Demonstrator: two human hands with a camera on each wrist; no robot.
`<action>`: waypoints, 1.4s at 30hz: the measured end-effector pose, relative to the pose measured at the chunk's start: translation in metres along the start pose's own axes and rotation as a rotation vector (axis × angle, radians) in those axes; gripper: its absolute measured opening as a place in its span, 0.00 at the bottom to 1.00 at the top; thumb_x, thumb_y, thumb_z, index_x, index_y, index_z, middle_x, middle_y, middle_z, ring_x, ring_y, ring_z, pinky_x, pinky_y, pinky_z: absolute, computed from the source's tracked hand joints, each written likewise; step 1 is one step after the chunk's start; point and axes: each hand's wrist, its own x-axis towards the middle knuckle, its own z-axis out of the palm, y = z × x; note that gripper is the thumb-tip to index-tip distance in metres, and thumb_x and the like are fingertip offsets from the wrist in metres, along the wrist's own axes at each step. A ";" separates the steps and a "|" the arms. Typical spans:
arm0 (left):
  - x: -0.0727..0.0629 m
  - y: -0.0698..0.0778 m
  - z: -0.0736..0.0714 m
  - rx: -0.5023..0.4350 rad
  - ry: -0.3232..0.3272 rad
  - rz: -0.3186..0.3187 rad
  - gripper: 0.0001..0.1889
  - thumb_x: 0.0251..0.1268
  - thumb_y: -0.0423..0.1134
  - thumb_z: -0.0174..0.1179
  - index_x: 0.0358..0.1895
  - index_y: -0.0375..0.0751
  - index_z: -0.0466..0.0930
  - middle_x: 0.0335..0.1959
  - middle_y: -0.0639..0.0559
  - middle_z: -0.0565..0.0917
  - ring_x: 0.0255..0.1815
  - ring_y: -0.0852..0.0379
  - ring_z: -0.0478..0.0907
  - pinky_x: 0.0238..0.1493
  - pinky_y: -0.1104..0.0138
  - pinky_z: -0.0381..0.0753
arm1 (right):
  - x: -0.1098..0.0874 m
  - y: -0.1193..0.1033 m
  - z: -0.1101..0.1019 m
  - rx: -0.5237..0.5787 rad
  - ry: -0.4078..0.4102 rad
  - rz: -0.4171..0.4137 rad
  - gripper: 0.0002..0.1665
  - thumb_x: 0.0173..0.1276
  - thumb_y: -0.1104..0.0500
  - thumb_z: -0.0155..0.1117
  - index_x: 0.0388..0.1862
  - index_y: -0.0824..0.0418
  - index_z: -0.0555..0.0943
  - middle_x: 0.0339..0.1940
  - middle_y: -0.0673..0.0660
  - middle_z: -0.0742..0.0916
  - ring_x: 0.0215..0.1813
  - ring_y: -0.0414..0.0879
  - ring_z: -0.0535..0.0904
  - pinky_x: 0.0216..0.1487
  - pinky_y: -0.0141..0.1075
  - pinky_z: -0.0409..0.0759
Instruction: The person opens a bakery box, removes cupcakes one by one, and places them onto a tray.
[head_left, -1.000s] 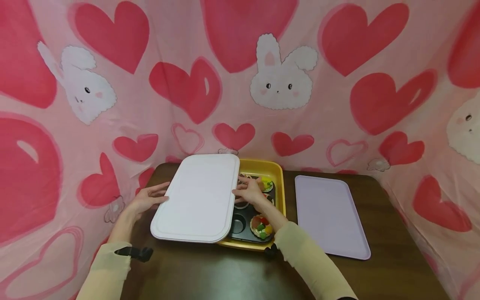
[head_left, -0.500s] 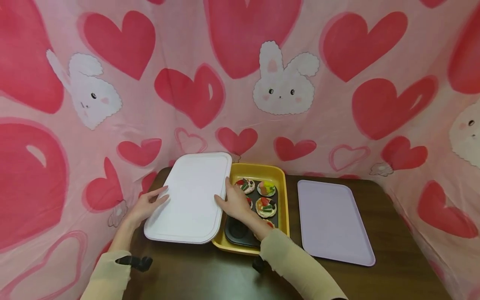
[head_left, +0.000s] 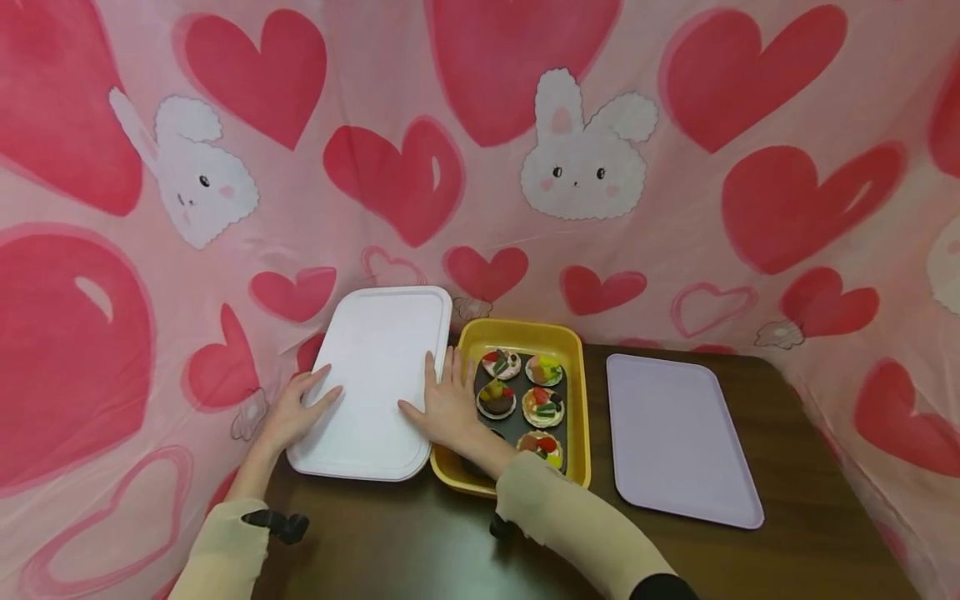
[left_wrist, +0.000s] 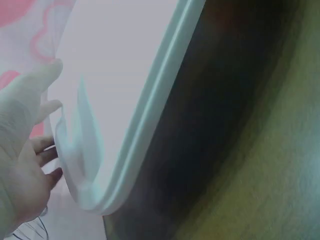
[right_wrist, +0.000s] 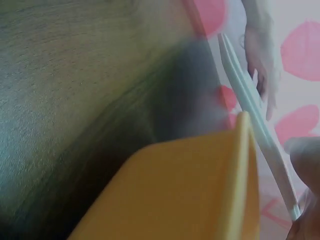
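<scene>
Left hand (head_left: 292,414) and right hand (head_left: 450,410), both loosely spread and clasping nothing, flank the white lid (head_left: 373,375), likely steadying it just left of the yellow tub (head_left: 576,400), leaving tarts (head_left: 543,408) uncovered.

Left sleeve (head_left: 222,550), pale cream cloth with a soft, uneven, faintly scalloped left cuff (head_left: 238,507); at that cuff, one black strap-like fitting (head_left: 279,526), narrow along its length and ending in a rounded knob; left hand (head_left: 294,414) bare. Right sleeve (head_left: 588,521), matching cream cloth with a similarly wavy right cuff (head_left: 513,485); just below that cuff, one small black lump (head_left: 500,527), its exact shape unclear, and, farther up the forearm, one broad plain black band (head_left: 663,588), cut off by the head view's lower edge; right hand (head_left: 447,410) likewise bare.
</scene>
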 end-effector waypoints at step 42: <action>-0.010 -0.046 0.062 0.338 0.005 0.041 0.49 0.73 0.68 0.62 0.87 0.42 0.61 0.88 0.24 0.54 0.89 0.23 0.51 0.88 0.30 0.49 | 0.004 -0.017 0.040 -0.143 -0.140 0.046 0.52 0.81 0.34 0.62 0.85 0.70 0.67 0.89 0.70 0.68 0.94 0.64 0.50 0.95 0.57 0.47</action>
